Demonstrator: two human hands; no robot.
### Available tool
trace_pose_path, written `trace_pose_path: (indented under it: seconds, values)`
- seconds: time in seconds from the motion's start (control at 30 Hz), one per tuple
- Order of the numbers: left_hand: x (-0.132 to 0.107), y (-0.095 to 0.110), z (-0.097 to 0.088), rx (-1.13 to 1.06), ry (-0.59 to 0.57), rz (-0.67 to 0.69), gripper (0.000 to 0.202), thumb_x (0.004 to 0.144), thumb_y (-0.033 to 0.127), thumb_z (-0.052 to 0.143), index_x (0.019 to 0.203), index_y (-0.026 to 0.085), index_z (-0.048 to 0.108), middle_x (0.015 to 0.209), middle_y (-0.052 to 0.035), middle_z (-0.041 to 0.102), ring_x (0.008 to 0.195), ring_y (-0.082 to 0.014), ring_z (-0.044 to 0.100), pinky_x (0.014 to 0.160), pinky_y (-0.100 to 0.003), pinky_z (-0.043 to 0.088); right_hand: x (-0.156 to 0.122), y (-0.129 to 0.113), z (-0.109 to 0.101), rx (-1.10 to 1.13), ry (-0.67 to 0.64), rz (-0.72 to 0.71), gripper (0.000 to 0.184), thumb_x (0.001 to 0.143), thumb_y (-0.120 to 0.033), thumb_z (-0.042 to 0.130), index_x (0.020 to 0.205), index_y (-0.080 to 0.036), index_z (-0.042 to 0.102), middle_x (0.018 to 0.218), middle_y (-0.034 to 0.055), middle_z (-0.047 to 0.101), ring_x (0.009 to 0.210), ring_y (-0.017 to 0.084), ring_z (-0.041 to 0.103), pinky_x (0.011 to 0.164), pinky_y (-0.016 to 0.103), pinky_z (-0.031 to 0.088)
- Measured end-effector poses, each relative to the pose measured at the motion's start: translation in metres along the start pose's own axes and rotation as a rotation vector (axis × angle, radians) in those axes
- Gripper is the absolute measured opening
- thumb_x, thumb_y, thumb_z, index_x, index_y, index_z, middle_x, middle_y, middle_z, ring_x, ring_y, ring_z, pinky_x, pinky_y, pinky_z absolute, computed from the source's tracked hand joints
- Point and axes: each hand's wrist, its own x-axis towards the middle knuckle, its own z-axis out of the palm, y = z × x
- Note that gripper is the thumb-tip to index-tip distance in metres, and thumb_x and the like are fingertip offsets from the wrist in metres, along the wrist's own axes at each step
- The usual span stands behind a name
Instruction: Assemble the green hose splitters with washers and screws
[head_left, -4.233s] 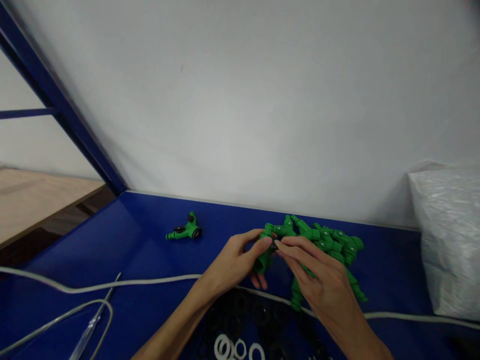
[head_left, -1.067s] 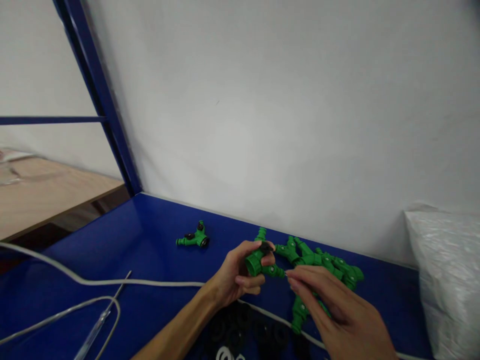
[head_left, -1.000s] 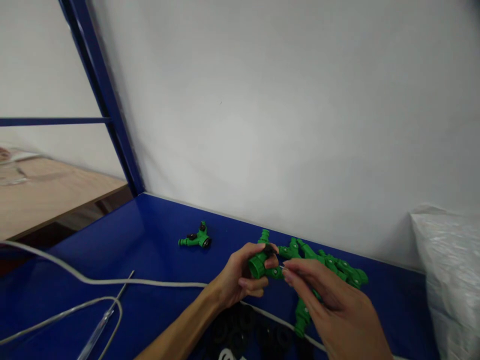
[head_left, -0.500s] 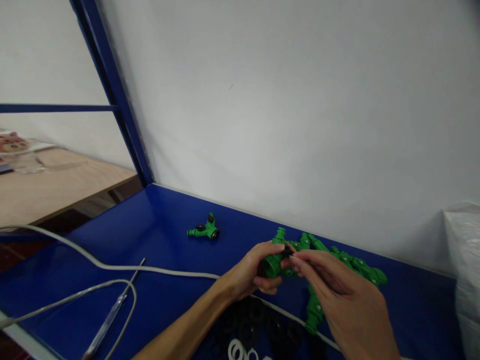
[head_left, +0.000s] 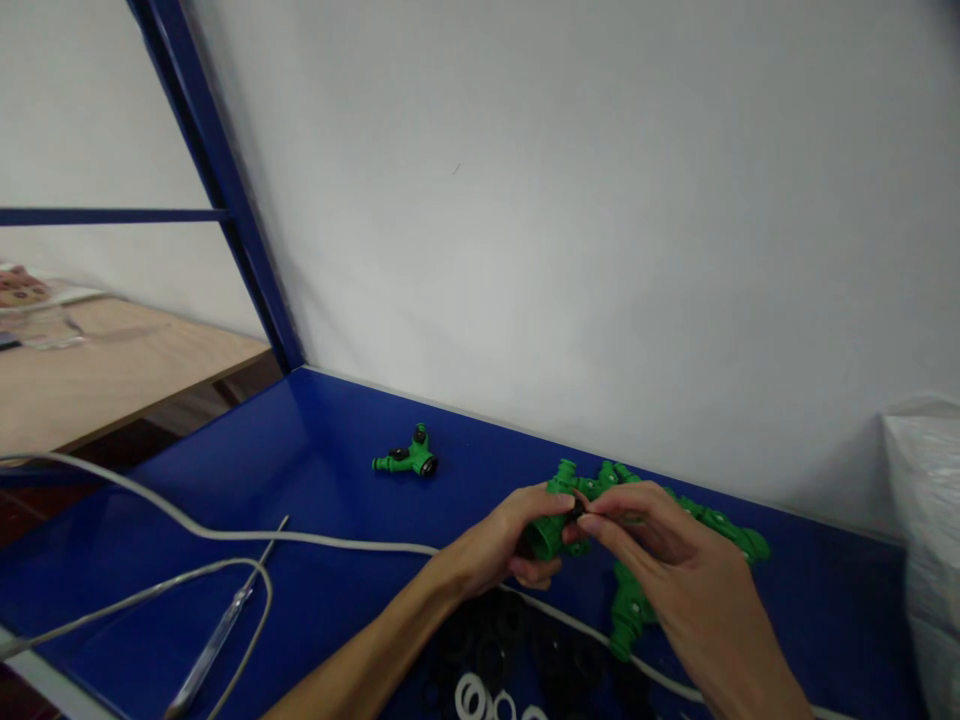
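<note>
My left hand [head_left: 499,545] is wrapped round a green plastic Y-shaped hose connector [head_left: 553,520], held just above the blue table [head_left: 300,490]. My right hand [head_left: 679,580] pinches at a small black part [head_left: 578,508] on the top of that connector, fingertips pressed together. Behind and under my right hand lies a heap of several more green connectors [head_left: 705,530]. One further green connector [head_left: 409,460] with black parts lies alone to the left.
A grey cable [head_left: 225,535] runs across the table, and a screwdriver [head_left: 217,640] lies near the front left. Black rings [head_left: 510,640] and white rings [head_left: 480,695] lie near my forearms. A white plastic bag [head_left: 926,520] stands at the right. A blue frame post [head_left: 217,190] rises at the left.
My right hand came back up to the held connector and its fingertips closed on the black part on top. The left hand kept its hold throughout. The camera swung slightly.
</note>
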Motion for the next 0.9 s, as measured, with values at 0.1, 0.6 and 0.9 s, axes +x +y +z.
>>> trace_pose_path:
  seconds: [0.1, 0.6, 0.9]
  values:
    - [0.0, 0.001, 0.002, 0.051, -0.013, 0.004, 0.026, 0.088, 0.042, 0.056, 0.085, 0.016, 0.054, 0.066, 0.0071, 0.042, 0.036, -0.002, 0.023, 0.035, -0.021, 0.011, 0.002, 0.008, -0.004, 0.164, -0.07, 0.155, 0.027, 0.074, -0.041, 0.081, 0.085, -0.024, 0.063, 0.076, -0.0019, 0.062, 0.074, 0.02, 0.069, 0.061, 0.027, 0.052]
    - [-0.001, -0.005, -0.002, -0.146, 0.024, -0.127, 0.034, 0.088, 0.047, 0.057, 0.073, 0.017, 0.05, 0.054, 0.0096, 0.036, 0.035, -0.0019, 0.014, 0.038, -0.021, 0.009, 0.0, 0.001, 0.004, 0.342, -0.137, 0.253, 0.032, 0.076, -0.047, 0.079, 0.088, -0.021, 0.066, 0.08, 0.0009, 0.062, 0.072, 0.017, 0.062, 0.055, 0.025, 0.044]
    - [-0.001, 0.001, -0.005, -0.31, 0.022, -0.122, 0.025, 0.086, 0.04, 0.062, 0.092, 0.016, 0.057, 0.072, 0.0072, 0.044, 0.035, 0.0008, 0.017, 0.036, -0.017, 0.007, -0.013, -0.001, -0.018, 0.107, -0.09, 0.193, 0.036, 0.082, -0.053, 0.071, 0.101, -0.022, 0.07, 0.084, 0.0056, 0.073, 0.073, 0.02, 0.07, 0.06, 0.027, 0.056]
